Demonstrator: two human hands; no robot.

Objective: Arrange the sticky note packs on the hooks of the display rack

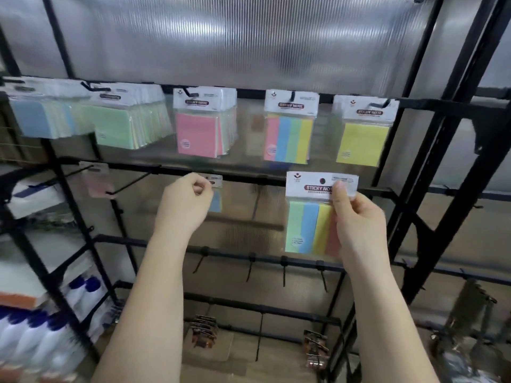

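White bottles with blue caps (83, 293) stand crowded on the shelf unit (69, 205) at the lower left. Above the bottles, on the same shelf unit, lies a white box with a dark blue band (34, 196). Well right of the bottles, small brown clips (203, 331) hang low, with a ribbed translucent panel (249, 37) high above.

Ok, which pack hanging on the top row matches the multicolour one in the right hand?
The striped pack, second from the right on the top row: pink, blue, green and yellow strips. Its neighbours are single-colour, pink and yellow. The right hand holds its match.
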